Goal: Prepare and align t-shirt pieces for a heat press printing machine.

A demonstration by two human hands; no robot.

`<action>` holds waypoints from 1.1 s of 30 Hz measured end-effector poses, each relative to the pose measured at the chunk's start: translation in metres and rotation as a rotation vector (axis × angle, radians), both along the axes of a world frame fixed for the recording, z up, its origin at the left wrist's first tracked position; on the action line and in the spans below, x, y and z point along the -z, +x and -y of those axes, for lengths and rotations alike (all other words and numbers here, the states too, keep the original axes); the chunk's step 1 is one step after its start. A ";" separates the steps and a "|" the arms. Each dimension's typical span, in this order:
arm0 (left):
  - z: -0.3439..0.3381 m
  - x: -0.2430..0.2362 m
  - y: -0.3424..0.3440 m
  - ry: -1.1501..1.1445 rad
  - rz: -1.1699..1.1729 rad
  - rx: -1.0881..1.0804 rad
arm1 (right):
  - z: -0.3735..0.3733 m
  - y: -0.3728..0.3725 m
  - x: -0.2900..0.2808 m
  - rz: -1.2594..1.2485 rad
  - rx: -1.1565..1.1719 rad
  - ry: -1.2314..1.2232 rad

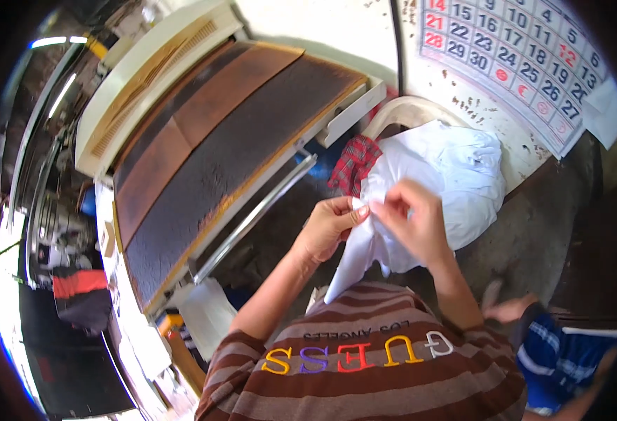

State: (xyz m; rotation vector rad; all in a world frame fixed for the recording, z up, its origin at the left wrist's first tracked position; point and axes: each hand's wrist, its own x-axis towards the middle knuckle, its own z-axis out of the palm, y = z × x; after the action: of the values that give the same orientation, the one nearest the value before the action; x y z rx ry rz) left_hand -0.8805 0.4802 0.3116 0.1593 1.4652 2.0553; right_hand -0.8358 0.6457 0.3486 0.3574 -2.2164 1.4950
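Note:
In front of my chest, my left hand [324, 228] pinches a gathered edge of white cloth [354, 258] between thumb and fingers. A part of the cloth hangs down in a point below that grip. Close against the pinched edge is my right hand [419, 219], its fingers curled and somewhat blurred; what lies between its fingertips is too small to make out. The white cloth runs back into a large bunched white heap [463, 165]. Red plaid fabric [356, 165] lies at the heap's left side.
A pale plastic chair [408, 109] shows behind the heap. To the left stands a machine with a dark, worn sloping top [231, 154] and a metal bar [256, 217] along its front. A wall calendar [512, 63] hangs at upper right. Another person's blue shorts [568, 358] appear at lower right.

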 end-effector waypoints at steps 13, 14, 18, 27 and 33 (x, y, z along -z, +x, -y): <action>-0.053 -0.017 0.008 0.196 0.063 -0.065 | -0.021 0.023 0.027 0.052 0.300 -0.202; -0.053 -0.023 0.009 0.178 0.075 -0.181 | -0.025 0.021 0.030 0.093 0.263 -0.399; 0.003 -0.008 -0.020 0.433 -0.033 -0.456 | -0.068 -0.003 0.047 0.258 0.045 -1.088; 0.316 0.037 0.077 0.440 -0.231 -1.114 | -0.318 -0.037 0.114 0.041 0.241 -1.465; 0.369 0.018 0.253 -0.610 -0.650 -1.699 | -0.280 -0.062 0.006 -0.177 0.646 -0.573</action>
State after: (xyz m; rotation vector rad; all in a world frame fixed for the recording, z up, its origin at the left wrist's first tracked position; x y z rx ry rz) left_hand -0.6277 0.1111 0.2932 -1.1473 3.2297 2.5134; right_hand -0.8976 0.9255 0.3422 -0.3631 -1.4602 1.5450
